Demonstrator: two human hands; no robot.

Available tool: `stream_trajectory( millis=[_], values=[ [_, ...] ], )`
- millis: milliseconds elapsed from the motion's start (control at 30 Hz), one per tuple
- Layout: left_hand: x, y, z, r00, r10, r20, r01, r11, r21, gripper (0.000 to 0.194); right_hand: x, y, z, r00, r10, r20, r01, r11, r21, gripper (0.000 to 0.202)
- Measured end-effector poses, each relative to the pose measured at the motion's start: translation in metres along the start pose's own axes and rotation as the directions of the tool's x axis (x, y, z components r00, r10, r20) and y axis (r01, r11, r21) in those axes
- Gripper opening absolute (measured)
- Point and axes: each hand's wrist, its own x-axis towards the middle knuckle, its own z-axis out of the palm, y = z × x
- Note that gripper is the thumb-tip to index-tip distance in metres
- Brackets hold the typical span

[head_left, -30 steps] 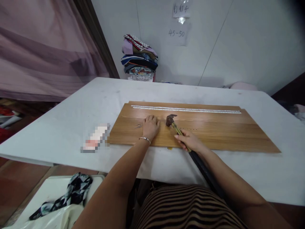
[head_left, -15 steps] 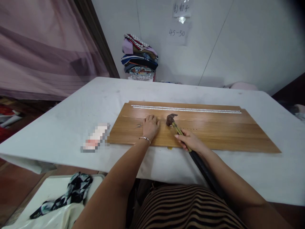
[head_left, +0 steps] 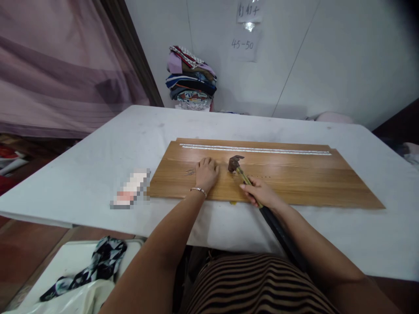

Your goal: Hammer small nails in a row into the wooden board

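My right hand (head_left: 261, 192) is wrapped round the shaft of a claw hammer (head_left: 244, 175), whose dark, rusty head is low over a wooden board (head_left: 304, 183). The hammer's black grip runs back under my forearm. Flat on the board, fingers stretched forward, lies my left hand (head_left: 207, 172), to the left of the hammer head. Several loose nails (head_left: 189, 172) lie just left of that hand. A row of small dark nail heads or marks (head_left: 263, 176) extends right of the hammer. Whatever is directly beneath the hammer head is hidden.
Two white marked strips (head_left: 255, 150) run along the board's far side. The board lies on a white-covered table (head_left: 131, 139). Left of it is a blurred-out flat object (head_left: 132, 187). Folded cloths (head_left: 191, 80) are stacked behind, and a white stool (head_left: 75, 250) stands at lower left.
My hands and the hammer hold nearly the same positions. At the table's front left corner, the hanging cloth flap no longer shows as it did.
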Motion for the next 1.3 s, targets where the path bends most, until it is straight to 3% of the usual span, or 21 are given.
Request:
stream_trajectory(
  millis=[1300],
  values=[
    [0.0001,0.0013,-0.0021,1.0,-0.015,0.027,0.015,1.0,-0.007,0.027,0.0012,0.0024,-0.0016,1.0,0.005,0.001,-0.005,1.0,0.006,0.033]
  ],
)
